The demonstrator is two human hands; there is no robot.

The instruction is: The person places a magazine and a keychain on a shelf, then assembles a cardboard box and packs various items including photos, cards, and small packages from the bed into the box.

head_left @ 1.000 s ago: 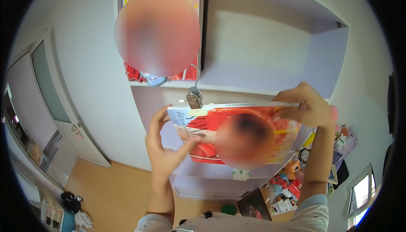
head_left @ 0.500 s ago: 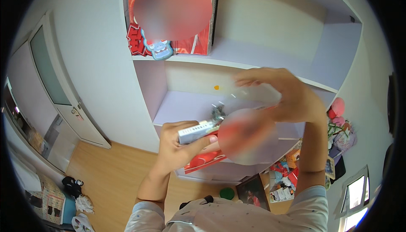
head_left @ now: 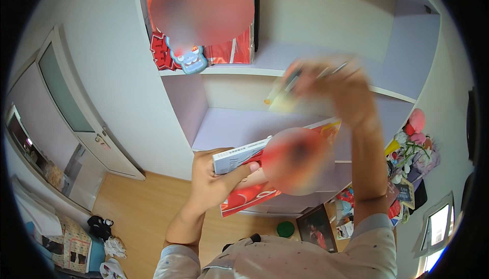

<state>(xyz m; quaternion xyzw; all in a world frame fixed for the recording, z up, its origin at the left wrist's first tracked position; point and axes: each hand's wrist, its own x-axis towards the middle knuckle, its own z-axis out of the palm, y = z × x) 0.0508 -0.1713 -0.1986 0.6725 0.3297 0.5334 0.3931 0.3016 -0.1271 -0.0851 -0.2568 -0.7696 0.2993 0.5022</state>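
My left hand (head_left: 210,181) is closed round a flat white-and-grey box or book (head_left: 239,158), its edge facing up. The same hand holds a red picture sheet (head_left: 249,197), with my thumb pressed on its front; a round blur covers most of the picture. To the right and higher, my right hand (head_left: 331,83) is raised before the shelf edge, smeared by motion. It grips a small pale yellowish, partly see-through piece (head_left: 280,101) with a dark part near the fingers. What exactly this piece is cannot be made out.
A shelf unit (head_left: 229,123) stands ahead. Its upper shelf holds a red poster (head_left: 237,50) and a blue cartoon figure (head_left: 189,60). Flowers (head_left: 415,136) stand at the right. Below are a framed picture (head_left: 316,230) and a green round object (head_left: 286,229); a door (head_left: 71,85) is at left.
My right hand has moved up and away from the left hand, taking the small see-through piece with it. The left hand keeps the box and red sheet, with more of the sheet's upper corner showing.
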